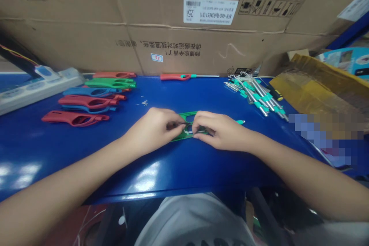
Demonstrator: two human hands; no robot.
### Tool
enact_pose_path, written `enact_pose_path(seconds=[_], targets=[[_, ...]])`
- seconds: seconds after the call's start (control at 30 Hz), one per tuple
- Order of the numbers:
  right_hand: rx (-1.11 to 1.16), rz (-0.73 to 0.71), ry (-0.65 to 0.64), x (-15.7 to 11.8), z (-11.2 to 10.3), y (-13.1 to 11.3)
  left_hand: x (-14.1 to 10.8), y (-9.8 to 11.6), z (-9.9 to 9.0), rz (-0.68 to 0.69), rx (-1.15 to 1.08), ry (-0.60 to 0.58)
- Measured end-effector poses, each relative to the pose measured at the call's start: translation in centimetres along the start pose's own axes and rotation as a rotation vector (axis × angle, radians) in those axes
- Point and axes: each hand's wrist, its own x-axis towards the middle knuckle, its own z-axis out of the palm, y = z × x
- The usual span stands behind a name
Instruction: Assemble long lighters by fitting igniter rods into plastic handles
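- two bare hands are held close together over the front middle of a glossy blue table [121,161].
- a green plastic handle [180,137] is laid flat between them, partly covered by the fingers.
- by the left hand [161,127], thumb and forefinger are brought together in a pinch on a thin wire [188,131].
- the right hand [219,128] is bent, its fingertips set at the same wire and the handle's edge; whether anything is gripped there cannot be told.
- past the right knuckles, a teal tip [240,122] is seen.
- at the left, red, green and blue handles [62,118] are laid in a loose row, with a white power strip [43,89] placed behind.
- tiny pale pins [144,103] are scattered near that row.
- along the back edge, a red lighter [174,77] with a metal tube is set down.
- at the right, metal rods [261,96] with teal parts are heaped beside a taped brown carton [323,96].
- the back is closed off by a cardboard wall [86,19], upside-down print and a white label [210,10] being shown on it.
- light is reflected in the tabletop.
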Motion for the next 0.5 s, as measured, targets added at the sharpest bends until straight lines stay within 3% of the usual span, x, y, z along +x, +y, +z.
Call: enact_pose_path(seconds=[0.23, 0.5], targets=[[0.165, 0.202, 0.005, 0.19, -0.4, -0.01, 0.02, 0.35, -0.19, -0.072, -0.047, -0.039], [0.107, 0.063, -0.02, 0.23, -0.24, 0.17, 0.08, 0.2, -0.13, -0.123, -0.119, -0.082]])
